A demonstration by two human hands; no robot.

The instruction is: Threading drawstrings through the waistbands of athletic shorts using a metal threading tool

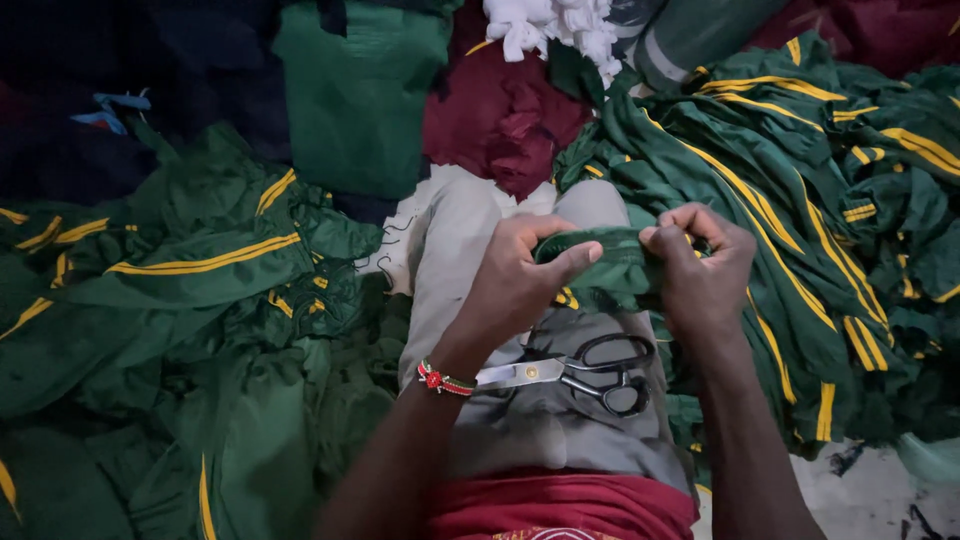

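Left hand (515, 280) and right hand (700, 265) both closed on folded green fabric strip (600, 260), stretched left-right between them, above steel black-handled scissors (580, 375) lying on lap; left hand nearer scissors.

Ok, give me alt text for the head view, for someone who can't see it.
Both hands, left hand and right hand, grip a green garment over the person's lap, where black-handled scissors lie. Piles of green yellow-striped clothing surround them.

Black-handled scissors (590, 373) lie on grey trousers (470, 250); maroon cloth (495, 115) and white rags (550, 25) lie beyond.
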